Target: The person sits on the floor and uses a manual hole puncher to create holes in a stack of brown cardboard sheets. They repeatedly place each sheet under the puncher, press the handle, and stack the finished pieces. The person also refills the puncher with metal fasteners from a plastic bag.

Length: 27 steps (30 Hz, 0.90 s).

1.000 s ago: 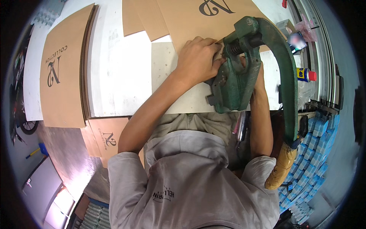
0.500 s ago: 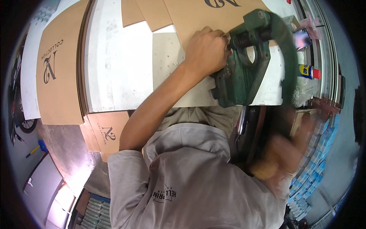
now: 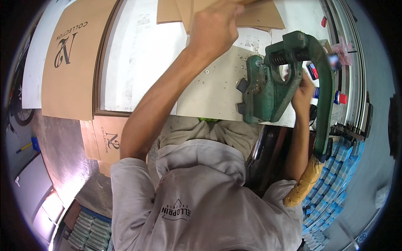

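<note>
Head view: the left hand (image 3: 215, 29) is at the top, fingers bent in close beside some brown cardboard sheets (image 3: 261, 17), which spread out to both sides of it and beyond it; the hand is blurred, so I cannot tell whether it grips one. The right hand (image 3: 303, 92) is just beyond the green press (image 3: 268, 96), its fingers partly hidden by it, and I cannot tell whether they are wide, narrow or holding anything. The press stands between the hands, nearer the right one, its lever curving past that hand down to a tape-wrapped handle (image 3: 307, 182) beside the right forearm. Below the left hand, a grey sheet (image 3: 201, 98) lies on the white table (image 3: 130, 62), dotted with small metal rings (image 3: 207, 71). A tall stack of brown boards (image 3: 75, 62) lies well left of the left hand, while a red-capped can (image 3: 342, 98) is to the right of the right hand, past the lever.
</note>
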Each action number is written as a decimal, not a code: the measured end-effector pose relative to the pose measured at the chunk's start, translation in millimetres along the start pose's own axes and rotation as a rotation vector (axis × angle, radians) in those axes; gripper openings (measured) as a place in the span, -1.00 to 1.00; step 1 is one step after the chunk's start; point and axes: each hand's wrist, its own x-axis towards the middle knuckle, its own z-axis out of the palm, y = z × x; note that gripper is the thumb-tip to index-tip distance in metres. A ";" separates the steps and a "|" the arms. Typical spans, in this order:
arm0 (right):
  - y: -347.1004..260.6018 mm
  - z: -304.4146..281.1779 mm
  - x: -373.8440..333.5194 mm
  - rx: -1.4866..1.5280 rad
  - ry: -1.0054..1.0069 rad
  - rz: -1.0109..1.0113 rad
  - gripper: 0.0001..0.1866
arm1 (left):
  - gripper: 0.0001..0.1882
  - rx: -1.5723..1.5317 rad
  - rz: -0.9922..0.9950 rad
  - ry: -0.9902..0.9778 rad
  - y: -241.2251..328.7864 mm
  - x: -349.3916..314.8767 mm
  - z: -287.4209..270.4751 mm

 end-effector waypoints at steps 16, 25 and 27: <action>60.2 36.7 23.7 -0.111 -0.187 -0.215 -0.60 | -0.72 -0.502 -0.892 -0.130 16.1 -60.8 15.8; 48.5 59.3 12.7 0.406 -0.155 0.263 -0.58 | -0.71 0.295 0.233 -0.400 -35.5 -31.5 -34.2; 34.2 53.9 18.1 0.354 -0.229 0.267 -0.62 | -0.76 0.280 0.022 -0.645 -45.3 -29.2 -31.5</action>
